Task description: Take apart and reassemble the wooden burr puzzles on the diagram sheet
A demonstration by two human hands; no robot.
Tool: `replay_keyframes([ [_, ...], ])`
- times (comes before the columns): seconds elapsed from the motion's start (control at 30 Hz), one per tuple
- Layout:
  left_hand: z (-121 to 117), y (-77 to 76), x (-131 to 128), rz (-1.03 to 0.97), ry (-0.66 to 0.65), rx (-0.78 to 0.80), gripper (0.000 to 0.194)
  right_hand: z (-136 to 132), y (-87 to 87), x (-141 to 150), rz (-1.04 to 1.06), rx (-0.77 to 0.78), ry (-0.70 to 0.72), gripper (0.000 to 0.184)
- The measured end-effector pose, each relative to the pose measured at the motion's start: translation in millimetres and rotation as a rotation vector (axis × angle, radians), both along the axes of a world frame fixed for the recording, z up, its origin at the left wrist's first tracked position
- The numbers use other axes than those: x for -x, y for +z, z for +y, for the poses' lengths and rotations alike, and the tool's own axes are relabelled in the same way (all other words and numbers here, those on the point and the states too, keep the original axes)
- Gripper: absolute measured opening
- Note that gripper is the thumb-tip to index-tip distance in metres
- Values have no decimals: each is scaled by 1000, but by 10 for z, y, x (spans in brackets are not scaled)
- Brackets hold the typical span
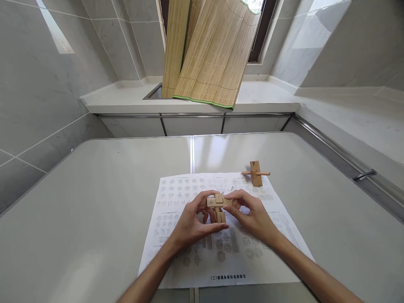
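Between my two hands is a small assembly of interlocking wooden puzzle pieces (219,201), held above a printed sheet (186,275). My left hand (197,216) curls round it from the left, thumb below and fingers along its far side. From the right, my right hand (248,210) pinches the end of the crosswise piece between thumb and fingers. One piece stands up through the middle, and another block sits lower, near my left thumb. The sheet carries rows of small line drawings and a title at its near edge. Part of the assembly is hidden by my fingers.
Beyond my right hand, a wooden piece (256,179) with a thin rod through it lies at the sheet's far right corner. The pale table (104,202) has a seam down its middle. Behind it are a white ledge (268,94) and a bamboo blind (214,54).
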State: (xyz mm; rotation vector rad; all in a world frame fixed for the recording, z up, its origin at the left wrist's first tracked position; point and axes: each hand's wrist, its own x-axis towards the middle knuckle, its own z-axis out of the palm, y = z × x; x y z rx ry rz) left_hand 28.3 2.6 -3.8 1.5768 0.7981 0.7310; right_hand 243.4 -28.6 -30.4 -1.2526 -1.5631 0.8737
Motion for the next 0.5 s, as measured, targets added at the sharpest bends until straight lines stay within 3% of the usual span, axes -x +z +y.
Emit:
replay_keyframes([
  [0.5, -6, -1, -11, -18, 14, 42, 68, 2, 12, -1, 4, 51, 19, 30],
])
